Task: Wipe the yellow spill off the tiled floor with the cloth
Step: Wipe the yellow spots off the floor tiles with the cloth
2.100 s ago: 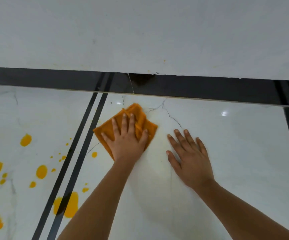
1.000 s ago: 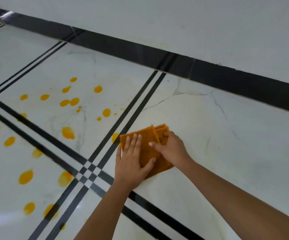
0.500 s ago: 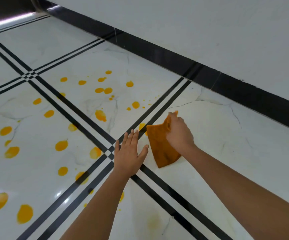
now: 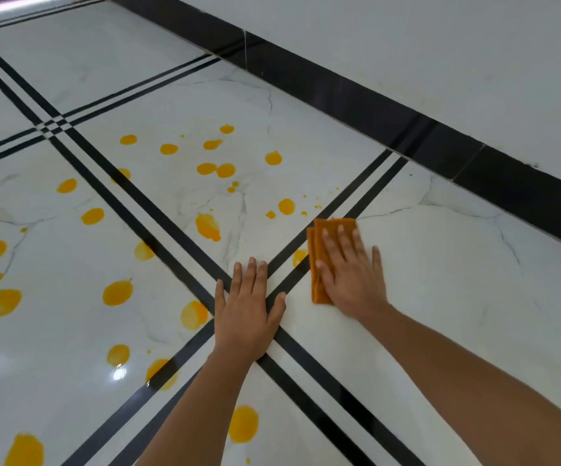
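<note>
the yellow spill (image 4: 117,292) lies scattered as many round drops over the left and middle of the glossy white floor (image 4: 440,280). some drops sit across the paired black lines (image 4: 171,213) that divide the tiles. they look wet and thin. my guess is they will smear rather than lift unless the cloth goes over them flat and with pressure.

the left hand (image 4: 248,311) is planted palm down where the lines cross. its fingers are straight and spread and it holds nothing, so it seems to serve as a prop.

just to its right one drop (image 4: 299,256) lies on a black line, touching or nearly touching the edge of the cloth (image 4: 314,243). the cloth is orange and folded into a narrow pad of several layers, and it lies flat on the tile near the crossing.

the right hand (image 4: 349,274) lies on top of it with straight fingers and the thumb along the pad's left side. it presses the cloth down rather than clutching it.

the cloth is likely soft, light and limp, and the polished tile is slick, so the folds could slide apart or bunch up. pressure from a flat palm over the middle suits wiping. to lift or refold it, a pinch at the stacked left edge would keep the layers together.

farther right the tile is bare up to the dark skirting (image 4: 373,105).
</note>
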